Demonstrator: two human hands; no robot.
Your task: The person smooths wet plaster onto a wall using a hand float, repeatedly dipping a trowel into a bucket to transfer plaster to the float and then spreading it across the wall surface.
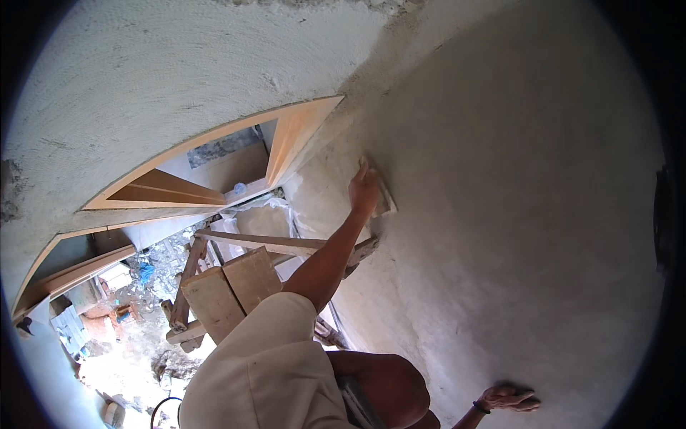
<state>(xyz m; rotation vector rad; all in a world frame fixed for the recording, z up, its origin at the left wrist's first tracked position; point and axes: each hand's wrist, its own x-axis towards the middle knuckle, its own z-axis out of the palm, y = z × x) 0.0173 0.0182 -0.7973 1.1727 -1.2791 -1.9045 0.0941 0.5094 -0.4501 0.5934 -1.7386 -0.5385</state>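
My left hand [363,186] reaches up from a cream short sleeve and grips a flat plastering float [388,201], which lies against the smooth grey plastered wall [514,186]. The float is partly hidden behind the hand. At the lower right, my right hand [511,398], with a dark band at the wrist, rests on the same wall, fingers extended and slightly bent, holding nothing.
Wooden scaffold boards [211,300] and a crossbeam [279,243] lie below my left arm. At upper left are rough plaster [164,64] and wood-framed openings [293,139]. Far below at left is a debris-strewn ground [121,365]. My bent knee [389,390] shows at the bottom.
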